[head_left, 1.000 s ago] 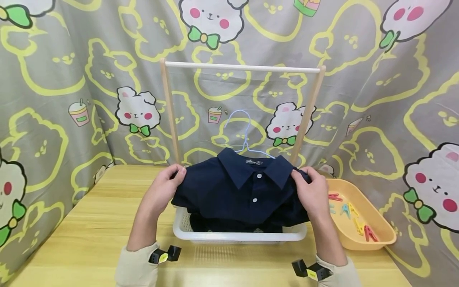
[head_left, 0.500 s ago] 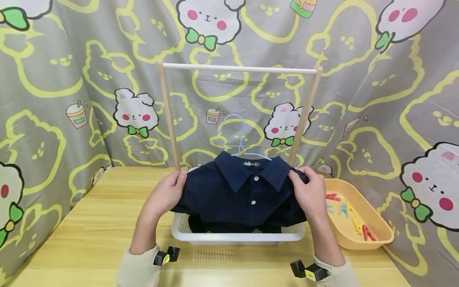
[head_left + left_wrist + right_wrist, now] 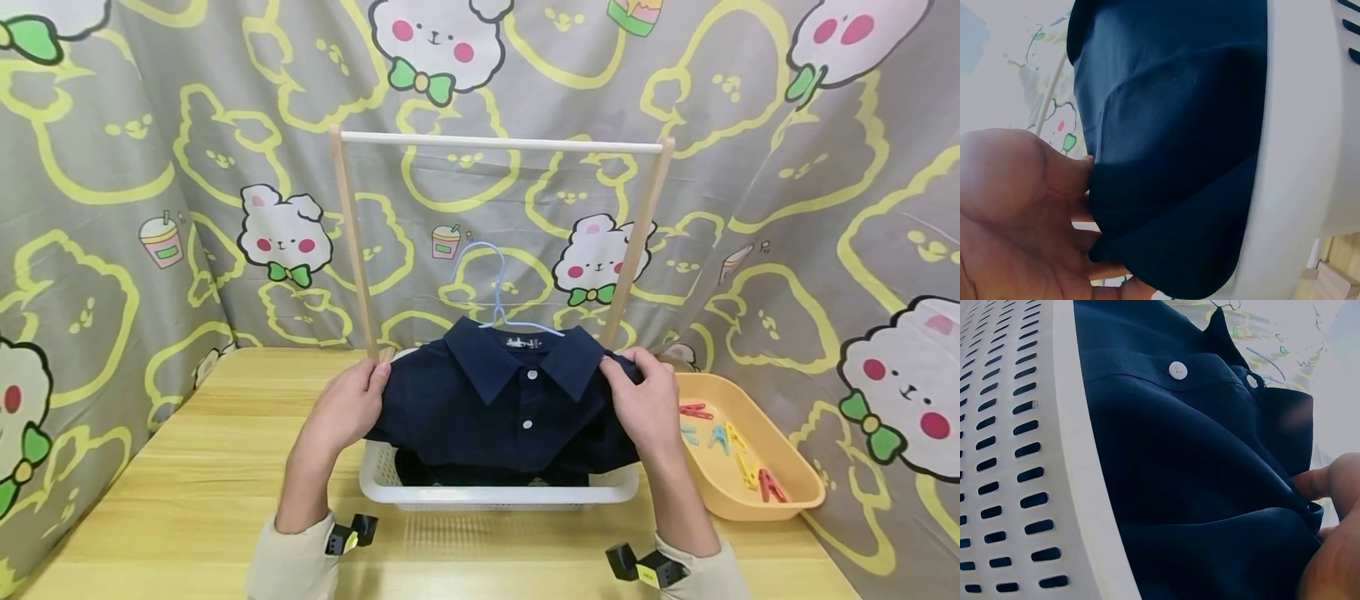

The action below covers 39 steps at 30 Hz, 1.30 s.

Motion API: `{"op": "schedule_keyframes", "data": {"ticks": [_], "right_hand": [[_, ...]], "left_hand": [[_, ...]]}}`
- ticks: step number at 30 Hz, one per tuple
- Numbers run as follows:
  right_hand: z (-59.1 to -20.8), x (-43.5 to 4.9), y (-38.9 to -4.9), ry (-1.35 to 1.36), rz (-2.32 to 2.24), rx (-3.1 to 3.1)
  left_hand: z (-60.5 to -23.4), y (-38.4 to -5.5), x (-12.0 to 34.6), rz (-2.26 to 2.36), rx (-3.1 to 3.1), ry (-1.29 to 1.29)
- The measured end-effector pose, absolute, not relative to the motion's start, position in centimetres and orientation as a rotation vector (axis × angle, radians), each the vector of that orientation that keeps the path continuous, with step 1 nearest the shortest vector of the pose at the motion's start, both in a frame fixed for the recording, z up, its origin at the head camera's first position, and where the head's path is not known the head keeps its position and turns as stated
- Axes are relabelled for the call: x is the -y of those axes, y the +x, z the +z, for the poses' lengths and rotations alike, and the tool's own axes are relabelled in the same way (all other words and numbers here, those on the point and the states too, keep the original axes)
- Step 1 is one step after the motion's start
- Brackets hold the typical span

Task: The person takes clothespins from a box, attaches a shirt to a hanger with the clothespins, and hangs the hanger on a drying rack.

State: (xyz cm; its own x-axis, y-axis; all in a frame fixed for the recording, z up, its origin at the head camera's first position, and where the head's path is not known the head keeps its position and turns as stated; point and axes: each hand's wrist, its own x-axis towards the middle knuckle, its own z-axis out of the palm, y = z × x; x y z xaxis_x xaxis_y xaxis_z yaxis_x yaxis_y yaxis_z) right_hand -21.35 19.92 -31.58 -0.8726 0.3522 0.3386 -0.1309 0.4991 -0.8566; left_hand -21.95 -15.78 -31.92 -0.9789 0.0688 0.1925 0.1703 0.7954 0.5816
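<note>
Two hands are gripping, the left hand (image 3: 348,404) and the right hand (image 3: 648,402), each pinching one shoulder of the dark blue shirt (image 3: 472,421), which is spread over and partly in the white basket (image 3: 502,495). Blue hanger (image 3: 498,313) stands at the neck opening, so placing it seems begun, but whether its arms are inside I cannot tell. Probably still left is the rod (image 3: 502,142) above, while clothespins (image 3: 769,486) lie in the yellow tray (image 3: 808,497).

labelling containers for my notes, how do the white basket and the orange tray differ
The white basket has slotted walls, while the orange tray looks solid-walled. The navy shirt covers part of the basket; clothespins lie in the tray. Both are open-topped with rounded corners.
</note>
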Motion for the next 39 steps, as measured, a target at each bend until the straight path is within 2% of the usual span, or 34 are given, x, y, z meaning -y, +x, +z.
{"op": "schedule_keyframes", "data": {"ticks": [6, 17, 23, 30, 36, 39], "right_hand": [[-31.7, -20.0, -21.5, -0.194, 1.329, 2.270], [-31.6, -20.7, -21.5, -0.229, 1.421, 2.259], [-31.7, -20.8, -21.3, -0.157, 1.385, 2.234], [-31.9, -20.9, -21.4, -0.032, 1.207, 2.226], [-31.9, -20.7, -21.4, -0.054, 1.130, 2.245], [-31.9, -20.9, -21.5, -0.077, 1.150, 2.251]], "left_hand": [[-32.1, -22.2, 16.2, -1.102, 2.757, -0.198], [-32.0, -22.7, 16.3, -1.941, 2.376, -0.302], [-32.2, -22.8, 16.2, -2.039, 2.364, -0.345], [-32.3, -22.9, 15.9, -2.167, 2.265, -0.282], [-32.3, -23.0, 15.7, -2.233, 2.155, -0.155], [-32.4, -23.1, 15.8, -2.255, 2.156, -0.173]]}}
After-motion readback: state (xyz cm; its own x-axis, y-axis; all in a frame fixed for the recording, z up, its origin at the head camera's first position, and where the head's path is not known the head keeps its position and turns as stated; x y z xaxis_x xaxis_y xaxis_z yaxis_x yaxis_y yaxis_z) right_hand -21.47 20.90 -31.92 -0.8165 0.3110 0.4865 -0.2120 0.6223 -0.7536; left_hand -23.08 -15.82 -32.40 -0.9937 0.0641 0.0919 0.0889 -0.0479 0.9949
